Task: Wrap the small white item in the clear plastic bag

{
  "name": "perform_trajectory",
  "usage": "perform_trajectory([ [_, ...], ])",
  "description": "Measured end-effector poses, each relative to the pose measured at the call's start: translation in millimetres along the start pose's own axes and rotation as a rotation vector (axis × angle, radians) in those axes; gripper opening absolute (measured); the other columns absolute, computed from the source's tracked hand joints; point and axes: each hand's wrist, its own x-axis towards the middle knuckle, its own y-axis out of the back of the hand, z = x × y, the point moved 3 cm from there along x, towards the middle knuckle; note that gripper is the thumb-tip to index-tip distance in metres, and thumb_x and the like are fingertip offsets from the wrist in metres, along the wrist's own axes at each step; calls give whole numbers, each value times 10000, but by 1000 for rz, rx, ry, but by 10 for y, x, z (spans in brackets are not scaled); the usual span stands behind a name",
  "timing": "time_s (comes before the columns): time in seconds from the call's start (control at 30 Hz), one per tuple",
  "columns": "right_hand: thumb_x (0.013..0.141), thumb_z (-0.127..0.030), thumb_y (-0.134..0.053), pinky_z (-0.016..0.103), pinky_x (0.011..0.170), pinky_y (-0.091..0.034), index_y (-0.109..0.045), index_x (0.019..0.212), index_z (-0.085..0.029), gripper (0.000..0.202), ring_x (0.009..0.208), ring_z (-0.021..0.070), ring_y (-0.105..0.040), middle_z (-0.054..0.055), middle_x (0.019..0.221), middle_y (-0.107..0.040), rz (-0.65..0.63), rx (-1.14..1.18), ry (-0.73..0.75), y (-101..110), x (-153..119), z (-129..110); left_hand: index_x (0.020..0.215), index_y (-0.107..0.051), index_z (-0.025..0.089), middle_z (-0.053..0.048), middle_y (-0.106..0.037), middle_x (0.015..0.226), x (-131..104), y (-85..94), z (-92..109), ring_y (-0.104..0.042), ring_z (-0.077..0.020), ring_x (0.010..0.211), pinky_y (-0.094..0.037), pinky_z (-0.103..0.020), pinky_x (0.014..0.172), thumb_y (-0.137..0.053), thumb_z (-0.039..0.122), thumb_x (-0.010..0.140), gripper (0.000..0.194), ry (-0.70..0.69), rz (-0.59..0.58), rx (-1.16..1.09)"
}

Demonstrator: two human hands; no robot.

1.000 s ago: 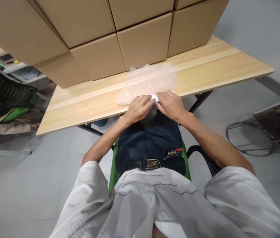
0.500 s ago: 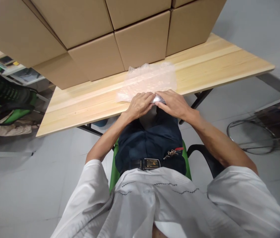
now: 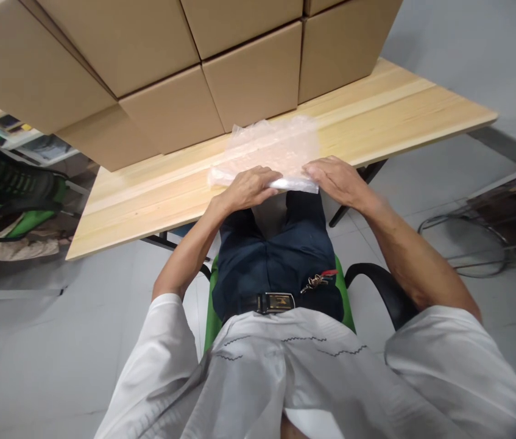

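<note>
A pinkish, see-through sheet of what looks like bubble wrap point(image 3: 276, 146) lies on the wooden table, its near edge rolled or folded into a shiny strip at the table's front edge. My left hand point(image 3: 253, 186) is closed over the left part of that strip, with the thumb on the near side. At the strip's right end, my right hand point(image 3: 334, 180) grips the wrap with bent fingers; the fingertips are partly hidden. A short length of the folded strip shows between the two hands.
Stacked cardboard boxes point(image 3: 253, 76) stand along the back of the table point(image 3: 422, 107). I sit on a green chair point(image 3: 212, 305) with black armrests. Another chair point(image 3: 15, 177) and a shelf point(image 3: 47, 149) are at the left. A wire rack point(image 3: 504, 244) is at the lower right.
My right hand has slid right to the end of the folded edge, and my left hand has moved slightly left. The hands are farther apart, showing more of the folded strip.
</note>
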Motion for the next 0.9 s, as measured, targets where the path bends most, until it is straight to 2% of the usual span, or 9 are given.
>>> perform_trajectory([
  [0.07, 1343, -607, -238, 626, 1254, -624, -906, 1435, -266, 756, 1398, 419, -810, 179, 1483, -922, 41, 44, -16, 37, 4, -88, 1654, -814, 256, -177, -885, 1597, 63, 90, -5, -815, -390, 1521, -612, -534, 1334, -626, 438, 1261, 472, -6, -53, -20],
  [0.17, 1318, -620, -410, 661, 1295, -595, -869, 1600, -225, 668, 1511, 463, -771, 213, 1629, -879, 73, 71, 33, 61, 36, -322, 1600, -838, 209, -191, -892, 1586, 135, 181, -10, -831, -398, 1488, -616, -525, 1314, -656, 407, 1228, 459, -6, -103, -59],
  [0.27, 1261, -548, -593, 643, 1260, -610, -822, 1696, -222, 590, 1507, 473, -764, 213, 1667, -872, 7, 51, 89, 1, 88, -526, 1598, -832, 171, -210, -877, 1610, 165, 222, -6, -829, -402, 1483, -616, -523, 1311, -653, 400, 1228, 470, 5, -101, -101],
  [0.33, 1236, -466, -620, 599, 1220, -622, -815, 1692, -237, 547, 1478, 452, -770, 202, 1641, -884, -44, 30, 85, -66, 125, -563, 1563, -839, 170, -213, -865, 1589, 171, 229, -1, -824, -400, 1459, -620, -525, 1297, -664, 421, 1226, 455, 20, -105, -96],
  [0.43, 1223, -379, -580, 560, 1171, -620, -852, 1584, -236, 474, 1409, 430, -792, 202, 1540, -909, -83, 29, 64, -154, 178, -479, 1458, -860, 197, -199, -841, 1530, 177, 230, -6, -817, -381, 1372, -638, -517, 1227, -688, 447, 1212, 391, 49, -131, -75],
  [0.57, 1228, -384, -525, 540, 1146, -611, -876, 1493, -218, 470, 1353, 415, -810, 195, 1487, -925, -95, 79, 45, -199, 244, -292, 1293, -885, 214, -180, -852, 1412, 189, 221, -95, -816, -362, 1240, -659, -499, 1115, -744, 508, 1176, 347, 94, -117, -121],
  [0.67, 1204, -402, -522, 531, 1110, -613, -893, 1404, -214, 461, 1290, 416, -826, 192, 1427, -941, -94, 100, 22, -192, 280, -216, 1208, -900, 239, -142, -890, 1260, 207, 179, -222, -837, -348, 1150, -664, -488, 1050, -792, 622, 1149, 402, 83, -55, -255],
  [0.77, 1166, -421, -540, 530, 1084, -621, -904, 1347, -212, 457, 1238, 424, -846, 198, 1362, -949, -73, 133, 6, -178, 285, -199, 1211, -906, 238, -102, -913, 1191, 219, 130, -349, -855, -330, 1127, -655, -460, 1023, -863, 717, 1073, 500, 41, 34, -416],
  [0.9, 1122, -433, -593, 523, 1075, -651, -908, 1404, -228, 470, 1201, 412, -870, 160, 1362, -962, -6, 229, -52, -173, 255, -172, 1221, -885, 216, -88, -916, 1172, 199, 97, -445, -826, -278, 1075, -629, -404, 979, -877, 682, 1040, 501, 44, 98, -512],
])
